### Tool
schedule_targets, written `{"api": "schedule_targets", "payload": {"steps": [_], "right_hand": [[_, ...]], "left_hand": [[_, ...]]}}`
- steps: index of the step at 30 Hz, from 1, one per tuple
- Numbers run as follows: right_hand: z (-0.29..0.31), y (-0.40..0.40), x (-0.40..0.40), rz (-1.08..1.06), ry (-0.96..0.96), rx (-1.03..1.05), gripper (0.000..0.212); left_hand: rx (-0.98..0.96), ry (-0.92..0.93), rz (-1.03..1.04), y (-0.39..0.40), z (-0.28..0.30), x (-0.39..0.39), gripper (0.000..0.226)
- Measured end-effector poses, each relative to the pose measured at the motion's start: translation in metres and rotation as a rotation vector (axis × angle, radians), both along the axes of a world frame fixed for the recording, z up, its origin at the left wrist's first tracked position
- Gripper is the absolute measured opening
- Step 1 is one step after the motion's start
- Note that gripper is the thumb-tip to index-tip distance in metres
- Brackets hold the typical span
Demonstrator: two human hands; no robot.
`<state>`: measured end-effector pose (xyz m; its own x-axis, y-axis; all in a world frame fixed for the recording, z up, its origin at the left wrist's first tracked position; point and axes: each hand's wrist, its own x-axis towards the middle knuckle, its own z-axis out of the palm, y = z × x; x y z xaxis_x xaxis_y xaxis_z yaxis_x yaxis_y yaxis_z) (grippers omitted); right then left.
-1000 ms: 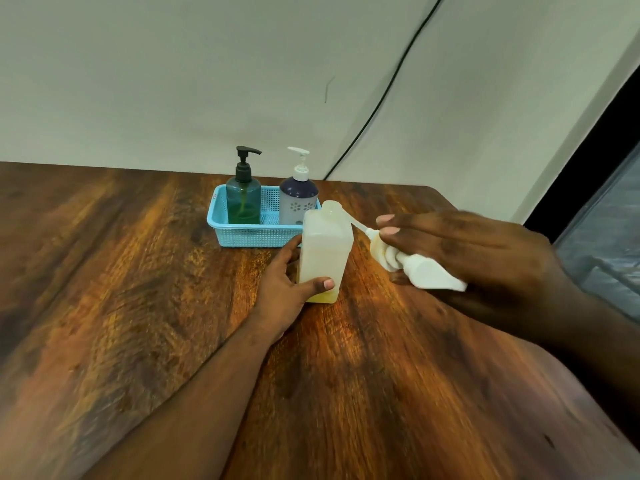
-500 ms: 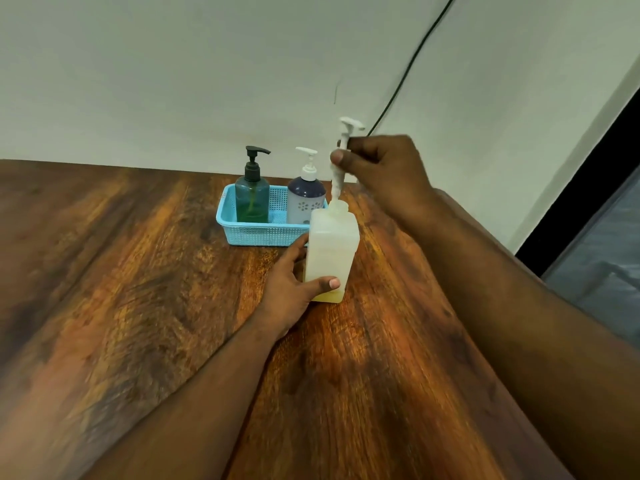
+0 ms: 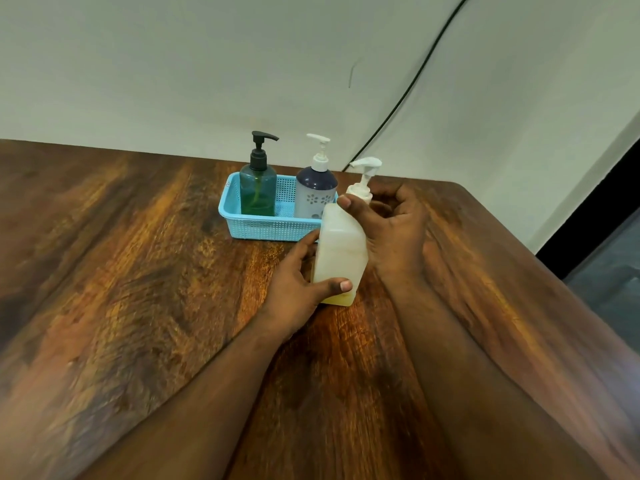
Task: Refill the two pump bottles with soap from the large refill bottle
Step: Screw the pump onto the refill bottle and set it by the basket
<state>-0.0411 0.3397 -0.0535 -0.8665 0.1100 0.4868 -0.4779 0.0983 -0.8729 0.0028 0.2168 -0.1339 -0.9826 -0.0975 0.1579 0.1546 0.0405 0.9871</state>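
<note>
I have my left hand (image 3: 294, 285) wrapped round the lower half of the refill bottle (image 3: 341, 258), thumb across its near face and fingers behind it, while my right hand (image 3: 388, 230) curls round the neck, pinching the collar of the white pump (image 3: 363, 174) just above my thumb. The bottle stands upright on the table (image 3: 138, 271), just in front of the blue basket (image 3: 270, 226).

I judge the bottle light: only a thin yellow layer shows at the base, below my left thumb. Its walls look like soft, cloudy plastic that would give under a hard squeeze, and any soap on the neck would make it slippery. So I would hold low and firm on the flat sides and turn only at the collar.

Beyond my right hand, the green bottle (image 3: 258, 188) and the white bottle (image 3: 316, 192) stand in the basket, both with pumps on.

My fingers hide the collar threads, so I cannot tell whether the pump is seated or loose. The white bottle is opaque; its level is unknown.
</note>
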Motion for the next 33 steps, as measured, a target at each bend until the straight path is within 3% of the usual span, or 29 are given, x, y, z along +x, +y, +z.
{"api": "schedule_targets", "payload": {"steps": [2, 11, 16, 26, 30, 33], "right_hand": [[-0.002, -0.003, 0.0, -0.017, -0.003, -0.037, 0.039], [-0.007, 0.001, 0.002, 0.299, -0.024, -0.139, 0.011], [-0.009, 0.004, 0.0, 0.34, -0.033, -0.11, 0.012], [-0.02, -0.005, -0.001, 0.141, 0.077, -0.221, 0.051], [-0.019, -0.006, -0.001, 0.16, 0.089, -0.261, 0.068], [-0.019, -0.003, -0.002, 0.275, 0.052, -0.242, 0.059]], "left_hand": [[0.01, -0.008, -0.006, -0.001, 0.001, 0.001, 0.092], [-0.022, 0.014, -0.052, -0.005, 0.001, -0.002, 0.094], [-0.052, 0.037, -0.084, -0.008, 0.002, -0.005, 0.091], [-0.064, 0.036, -0.073, -0.009, 0.002, -0.005, 0.092], [-0.068, 0.035, -0.068, -0.008, 0.001, -0.005, 0.091], [-0.068, 0.042, -0.063, -0.008, 0.002, -0.005, 0.091]]}}
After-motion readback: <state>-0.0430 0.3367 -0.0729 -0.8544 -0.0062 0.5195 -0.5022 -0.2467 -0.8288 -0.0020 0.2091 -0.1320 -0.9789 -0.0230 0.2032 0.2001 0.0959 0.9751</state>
